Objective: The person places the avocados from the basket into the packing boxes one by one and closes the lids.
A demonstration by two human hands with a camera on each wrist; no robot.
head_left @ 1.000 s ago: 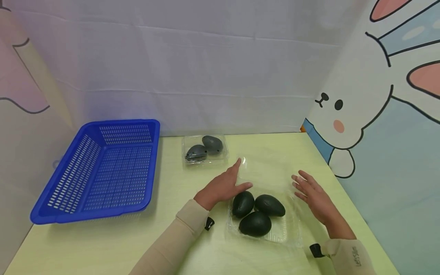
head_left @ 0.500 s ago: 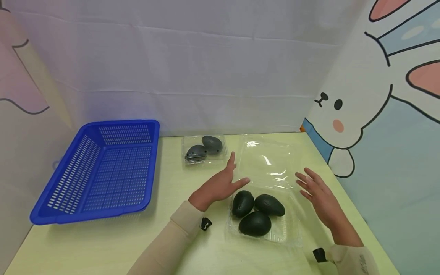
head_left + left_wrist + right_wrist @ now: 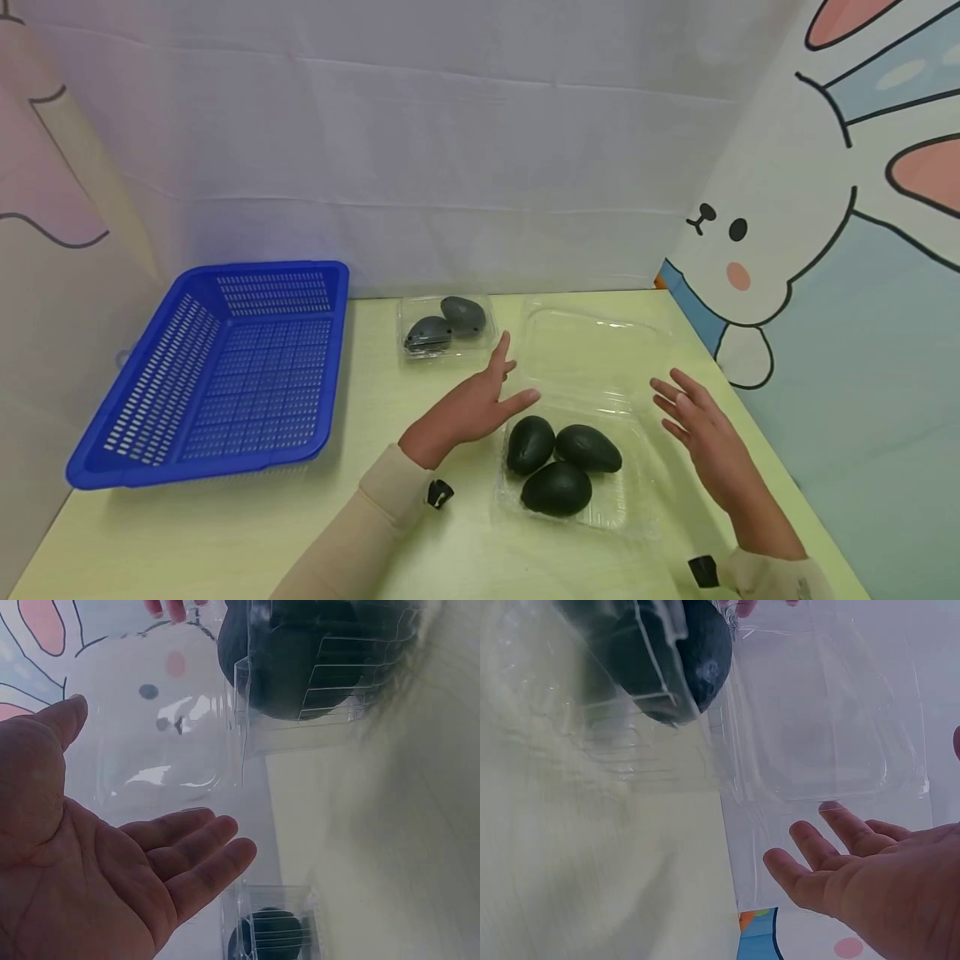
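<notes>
A clear plastic clamshell box [image 3: 611, 504] holds three dark green avocados [image 3: 557, 489] in its base. Its hinged lid [image 3: 592, 346] is swung up at the back, and in the left wrist view the lid [image 3: 161, 720] stands roughly upright from the hinge. My left hand [image 3: 467, 410] hovers left of the box with fingers extended and thumb spread, palm toward the lid. On the other side, my right hand [image 3: 708, 446] is held in the air with relaxed fingers. Neither hand grips anything; in the right wrist view the right hand's fingertips [image 3: 780, 862] lie near the lid's edge.
Behind my left hand, a smaller clear box [image 3: 408, 342] with two dark avocados [image 3: 463, 315] stands against the back curtain. A blue perforated basket [image 3: 330, 400] occupies the table's left side. A cartoon-printed cloth [image 3: 847, 400] borders the right.
Both hands have drawn outward, left hand to the left and right hand to the right. The lid has shifted in its raised position. The avocados have stayed put.
</notes>
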